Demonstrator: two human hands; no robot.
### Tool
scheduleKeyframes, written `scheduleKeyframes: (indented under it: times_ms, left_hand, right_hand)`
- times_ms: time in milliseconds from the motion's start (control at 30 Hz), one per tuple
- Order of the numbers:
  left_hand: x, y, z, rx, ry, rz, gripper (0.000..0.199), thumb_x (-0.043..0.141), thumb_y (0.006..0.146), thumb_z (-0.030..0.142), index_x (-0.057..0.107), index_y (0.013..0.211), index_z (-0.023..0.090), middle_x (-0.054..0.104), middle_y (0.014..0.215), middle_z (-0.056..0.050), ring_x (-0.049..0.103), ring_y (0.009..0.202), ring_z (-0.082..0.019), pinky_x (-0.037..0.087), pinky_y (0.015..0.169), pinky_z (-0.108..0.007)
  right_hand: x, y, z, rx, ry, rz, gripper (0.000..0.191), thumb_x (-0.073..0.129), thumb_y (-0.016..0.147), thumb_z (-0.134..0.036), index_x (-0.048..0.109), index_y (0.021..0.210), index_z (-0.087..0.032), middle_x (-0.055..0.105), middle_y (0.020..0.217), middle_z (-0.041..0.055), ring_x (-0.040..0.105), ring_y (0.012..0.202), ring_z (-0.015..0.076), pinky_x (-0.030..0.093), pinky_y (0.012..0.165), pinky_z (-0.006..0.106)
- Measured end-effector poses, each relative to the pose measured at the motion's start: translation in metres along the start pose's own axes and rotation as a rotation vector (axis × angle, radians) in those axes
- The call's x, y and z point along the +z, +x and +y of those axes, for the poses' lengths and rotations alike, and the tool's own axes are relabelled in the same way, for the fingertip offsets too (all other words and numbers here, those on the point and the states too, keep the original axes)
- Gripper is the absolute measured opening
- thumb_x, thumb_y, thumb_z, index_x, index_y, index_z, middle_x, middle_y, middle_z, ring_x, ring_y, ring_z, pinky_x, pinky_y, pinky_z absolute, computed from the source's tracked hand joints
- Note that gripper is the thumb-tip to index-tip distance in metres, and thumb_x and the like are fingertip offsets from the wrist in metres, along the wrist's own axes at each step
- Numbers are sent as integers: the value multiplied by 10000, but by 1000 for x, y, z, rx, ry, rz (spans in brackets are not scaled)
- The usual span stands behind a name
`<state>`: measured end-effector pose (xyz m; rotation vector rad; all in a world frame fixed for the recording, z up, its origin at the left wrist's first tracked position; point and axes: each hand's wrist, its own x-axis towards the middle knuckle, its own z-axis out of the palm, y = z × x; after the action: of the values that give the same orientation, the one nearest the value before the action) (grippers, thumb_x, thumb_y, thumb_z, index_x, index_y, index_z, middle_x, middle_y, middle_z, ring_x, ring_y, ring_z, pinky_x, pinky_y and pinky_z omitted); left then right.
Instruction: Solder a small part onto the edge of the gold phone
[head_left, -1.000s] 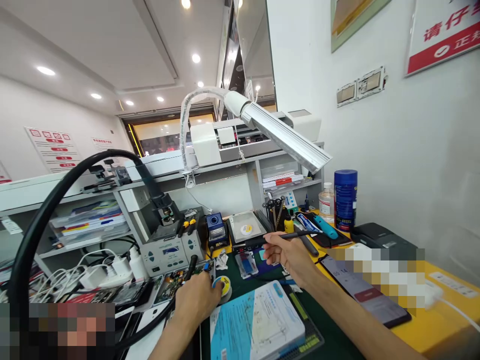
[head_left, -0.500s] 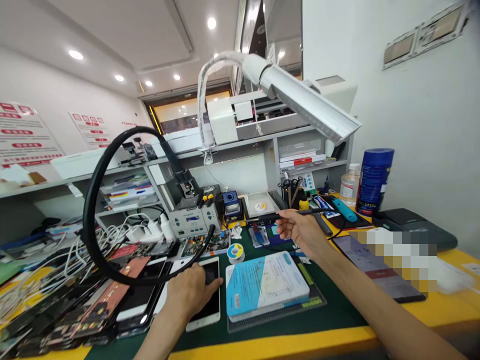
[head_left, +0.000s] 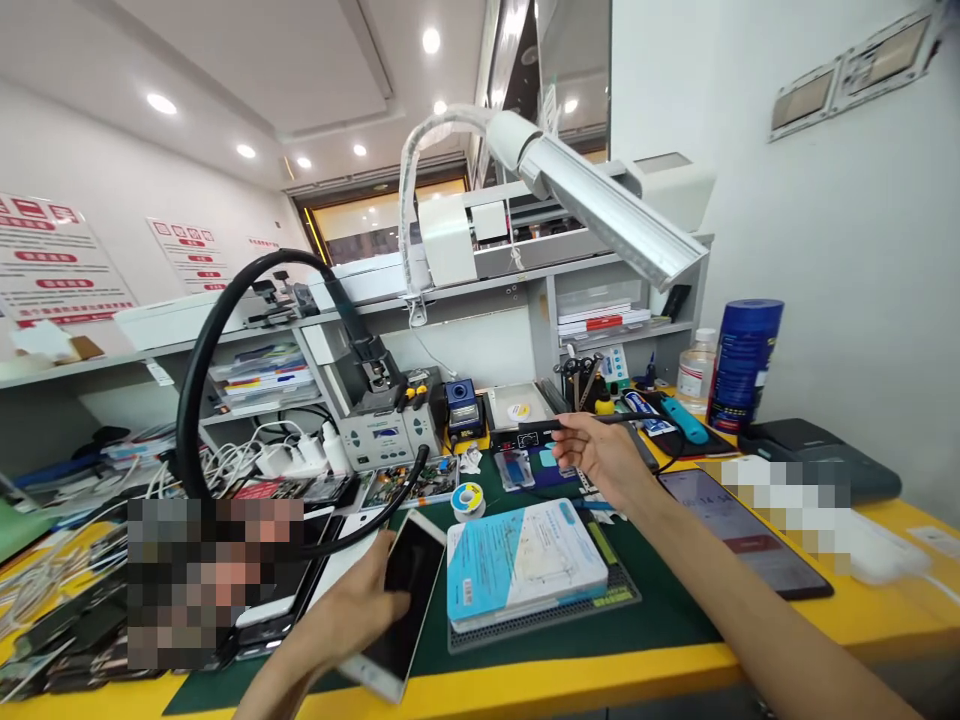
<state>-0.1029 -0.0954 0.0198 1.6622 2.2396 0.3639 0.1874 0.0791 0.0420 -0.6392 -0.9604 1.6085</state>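
Note:
My left hand (head_left: 358, 612) is closed on a white-framed phone (head_left: 412, 590) with a dark screen, thumb over the screen and fingers at its left edge. The phone is tilted, its lower end near the desk's front edge. Up and to the right, my right hand (head_left: 592, 450) pinches a black pen-shaped tool (head_left: 536, 432), whose cable runs off to the right. Between the hands a blue and white box (head_left: 525, 562) lies on a dark perforated pad (head_left: 626, 590). A solder spool (head_left: 469, 500) stands behind the box.
A thick black hose (head_left: 196, 370) arches over the left side from the grey station (head_left: 390, 440). Stacked phone parts (head_left: 75, 625) fill the left. A lit phone (head_left: 750, 545) and blue can (head_left: 744, 365) are at the right. A white lamp (head_left: 611, 205) hangs overhead.
My left hand has moved left and lower, gripping the phone, which is now tilted rather than lying nearly straight. My right hand still holds the black tool in about the same place.

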Motion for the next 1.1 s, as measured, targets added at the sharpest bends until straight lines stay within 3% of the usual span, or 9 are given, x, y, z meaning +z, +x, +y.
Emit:
scheduleKeyframes:
  times_ms: [133, 300, 433, 633, 733, 867, 967, 1100]
  left_hand:
    - [-22, -17, -9, 74, 36, -11, 533, 549, 811, 225, 568, 1344, 199, 734, 1245, -96, 691, 1124, -286, 527, 934, -360]
    - [-68, -2, 4, 132, 163, 15, 322, 581, 762, 256, 675, 1070, 251, 737, 796, -35, 697, 744, -277, 480, 708, -350]
    - [-89, 20, 24, 217, 201, 16, 228, 641, 693, 229, 731, 896, 280, 729, 846, -43, 689, 788, -283, 441, 691, -327]
    - [-88, 34, 43, 263, 136, 46, 353, 622, 689, 208, 713, 1028, 252, 709, 884, -50, 672, 880, -285, 451, 759, -322]
    - [-88, 32, 41, 247, 48, 87, 375, 629, 695, 225, 664, 1069, 234, 664, 774, -3, 637, 746, -248, 436, 677, -306]
    - [-81, 32, 32, 228, -138, 130, 127, 650, 764, 354, 659, 786, 229, 559, 590, 51, 559, 574, -193, 387, 550, -273]
    - [-65, 33, 23, 211, -310, 169, 306, 626, 820, 476, 651, 665, 213, 604, 582, 32, 602, 589, -201, 436, 558, -268]
    - [-43, 34, 13, 186, -516, 253, 453, 601, 845, 614, 730, 774, 185, 730, 716, -20, 696, 724, -271, 522, 632, -302]
  right_hand:
    - [-1, 1, 0, 10, 29, -8, 110, 800, 772, -200, 718, 752, -130, 740, 687, 68, 674, 548, 165, 544, 473, 253]
    - [0, 1, 0, 25, 70, -16, 105, 769, 789, -209, 705, 748, -136, 735, 664, 59, 661, 526, 156, 530, 451, 242]
    - [2, -2, -3, 23, 95, -58, 92, 763, 777, -218, 705, 775, -146, 725, 657, 39, 656, 523, 149, 516, 449, 235]
    - [3, -7, -7, 30, 107, -140, 145, 787, 739, -228, 722, 855, -169, 730, 687, 25, 666, 547, 159, 514, 455, 238]
    - [3, -8, -6, 39, 108, -160, 137, 786, 737, -222, 728, 850, -171, 733, 691, 28, 664, 536, 158, 504, 438, 230]
    - [4, -11, -5, 54, 129, -173, 134, 784, 748, -214, 744, 865, -165, 735, 687, 32, 666, 531, 159, 508, 426, 226]
    - [5, -12, -5, 84, 168, -171, 166, 786, 773, -219, 757, 915, -138, 740, 695, 44, 667, 523, 157, 521, 419, 225]
    - [7, -10, -8, 159, 251, -134, 167, 802, 792, -179, 752, 934, -108, 735, 693, 38, 665, 510, 115, 544, 435, 176]
